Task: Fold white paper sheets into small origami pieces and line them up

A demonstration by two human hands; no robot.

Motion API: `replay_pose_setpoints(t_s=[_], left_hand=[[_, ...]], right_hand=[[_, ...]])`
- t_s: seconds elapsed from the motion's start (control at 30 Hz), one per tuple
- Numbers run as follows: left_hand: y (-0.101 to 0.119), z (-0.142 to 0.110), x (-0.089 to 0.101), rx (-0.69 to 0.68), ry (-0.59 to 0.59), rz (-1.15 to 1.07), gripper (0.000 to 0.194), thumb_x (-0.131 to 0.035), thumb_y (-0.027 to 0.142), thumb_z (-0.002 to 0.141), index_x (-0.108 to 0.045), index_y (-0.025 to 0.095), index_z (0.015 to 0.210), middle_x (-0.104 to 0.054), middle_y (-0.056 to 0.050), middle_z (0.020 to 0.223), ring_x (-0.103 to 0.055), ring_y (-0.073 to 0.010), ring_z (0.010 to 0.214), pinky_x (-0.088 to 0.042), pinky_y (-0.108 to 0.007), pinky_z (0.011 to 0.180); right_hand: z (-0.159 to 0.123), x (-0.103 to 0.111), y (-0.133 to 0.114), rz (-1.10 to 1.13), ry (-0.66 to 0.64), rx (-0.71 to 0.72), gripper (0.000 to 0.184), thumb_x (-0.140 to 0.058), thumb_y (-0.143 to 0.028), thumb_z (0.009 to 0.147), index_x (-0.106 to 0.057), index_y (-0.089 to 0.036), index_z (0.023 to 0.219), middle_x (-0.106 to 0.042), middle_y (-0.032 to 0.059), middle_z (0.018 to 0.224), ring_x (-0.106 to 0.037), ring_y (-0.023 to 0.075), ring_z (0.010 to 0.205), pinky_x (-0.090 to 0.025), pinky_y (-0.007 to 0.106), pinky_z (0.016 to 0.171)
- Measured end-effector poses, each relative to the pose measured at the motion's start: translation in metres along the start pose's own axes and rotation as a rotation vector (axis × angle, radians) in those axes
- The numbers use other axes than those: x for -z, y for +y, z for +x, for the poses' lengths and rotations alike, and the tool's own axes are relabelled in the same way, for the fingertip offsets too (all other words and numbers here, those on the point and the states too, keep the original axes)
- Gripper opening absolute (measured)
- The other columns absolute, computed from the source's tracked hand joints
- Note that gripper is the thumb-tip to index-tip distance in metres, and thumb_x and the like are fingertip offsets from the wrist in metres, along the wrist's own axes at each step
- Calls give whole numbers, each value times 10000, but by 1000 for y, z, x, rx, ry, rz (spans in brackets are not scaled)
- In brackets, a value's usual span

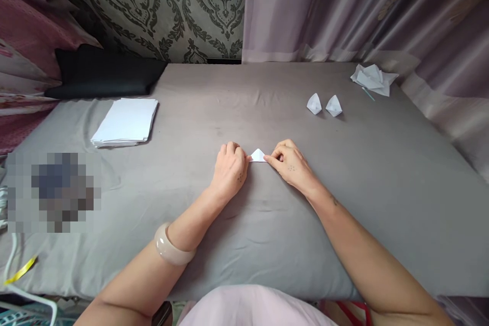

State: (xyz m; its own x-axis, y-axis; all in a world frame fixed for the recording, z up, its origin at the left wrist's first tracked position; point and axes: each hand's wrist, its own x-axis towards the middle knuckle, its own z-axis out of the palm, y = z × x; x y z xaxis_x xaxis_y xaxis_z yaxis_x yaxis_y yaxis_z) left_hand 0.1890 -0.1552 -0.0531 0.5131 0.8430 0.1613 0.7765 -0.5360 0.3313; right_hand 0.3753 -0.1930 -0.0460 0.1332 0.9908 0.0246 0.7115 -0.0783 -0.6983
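Note:
Between my two hands is a small folded white paper (259, 155), shaped like a low triangle with its point away from me. My left hand (231, 168) pinches its left corner, the other fingers curled in. The right corner is pinched between the thumb and fingers of my right hand (291, 163). Both hands hold the paper just over the grey cloth. Beyond my right hand stand two folded paper boats (314, 104) (333, 106), side by side. A stack of white paper sheets (124, 121) lies to the far left.
Crumpled or folded white papers (373, 80) lie at the back right beside a thin pale-green stick (368, 93). Black folded fabric (107, 72) sits at the back left. A yellow strip (22, 270) and a white cable (12, 260) are at the near left. Grey cloth (214, 97) covers the surface.

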Motion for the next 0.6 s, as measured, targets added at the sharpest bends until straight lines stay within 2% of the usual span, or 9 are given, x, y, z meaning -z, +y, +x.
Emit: replay_pose_setpoints(t_s=[0.13, 0.27, 0.4, 0.5, 0.6], left_hand=[[4, 1, 5, 2, -30, 6, 184, -392, 220, 952, -552, 135, 980, -540, -126, 1000, -435, -234, 855, -400, -365, 786], [9, 2, 9, -156, -42, 72, 334, -352, 122, 942, -547, 245, 1183, -532, -89, 1112, -436, -229, 916, -359, -355, 784], [10, 1, 11, -260, -103, 129, 354, -351, 116, 944, -618, 261, 1127, -567, -81, 1096, -443, -234, 930, -329, -360, 762], [8, 1, 10, -269, -77, 117, 372, -364, 117, 940, -624, 268, 1159, -584, -83, 1091, -447, -239, 946, -329, -361, 761], [6, 0, 8, -251, -53, 81, 379, -373, 122, 938, -643, 292, 1143, -594, -74, 1080, -458, -236, 955, -337, -358, 767]], right_hand=[[1, 7, 4, -1, -15, -5, 185, -650, -338, 784, -578, -198, 687, -524, -5, 900, -503, 85, 627, -430, 258, 661], [3, 12, 6, 15, -25, -10, 135, -657, -306, 765, -603, -199, 703, -535, -7, 895, -501, 81, 609, -438, 256, 646], [-1, 9, 6, 114, 37, 6, 97, -594, -267, 814, -665, -212, 848, -617, 9, 899, -574, 121, 695, -471, 276, 695], [-10, 2, 0, 123, 128, 182, 219, -453, -193, 904, -662, -205, 970, -656, 39, 1008, -610, 155, 910, -474, 295, 831], [-23, -4, -14, -25, 70, 342, 294, -383, -166, 943, -624, -188, 1110, -630, 79, 1087, -573, 184, 1017, -453, 322, 917]])
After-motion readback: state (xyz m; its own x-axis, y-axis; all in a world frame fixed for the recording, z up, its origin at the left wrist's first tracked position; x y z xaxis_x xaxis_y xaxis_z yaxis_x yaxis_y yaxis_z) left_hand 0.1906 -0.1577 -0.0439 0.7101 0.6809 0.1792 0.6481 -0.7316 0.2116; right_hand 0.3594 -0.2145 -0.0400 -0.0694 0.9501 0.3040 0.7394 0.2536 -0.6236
